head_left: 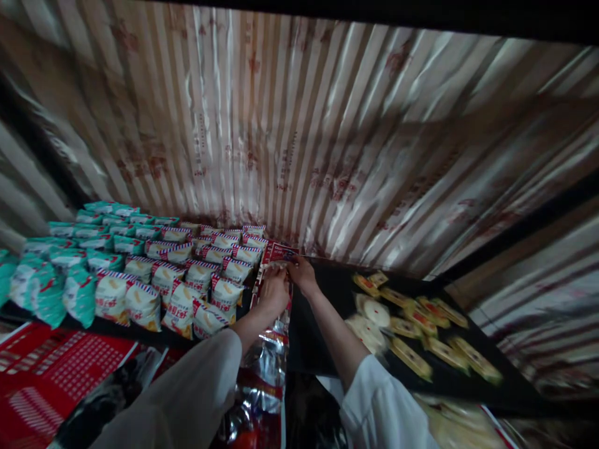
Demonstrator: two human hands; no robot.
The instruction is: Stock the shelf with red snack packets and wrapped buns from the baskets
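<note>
A long strip of shiny red and silver snack packets (264,358) hangs over the front of the black shelf and runs back across it. My left hand (275,290) lies on the strip with its fingers bent around the upper part. Close beside it, my right hand (302,273) pinches the strip's right edge near the far end. Its fingertips are partly hidden and blurred. To the left of my hands stand rows of white, red and blue snack bags (201,277). Farther left are rows of teal bags (79,293).
Several yellow packets (412,358) and round white packs (374,312) lie on the black shelf (322,312) at the right. A corrugated, foil-like lining (299,125) rises behind. Red printed packaging (60,374) sits below at the left, and pale bags (463,421) lie lower right.
</note>
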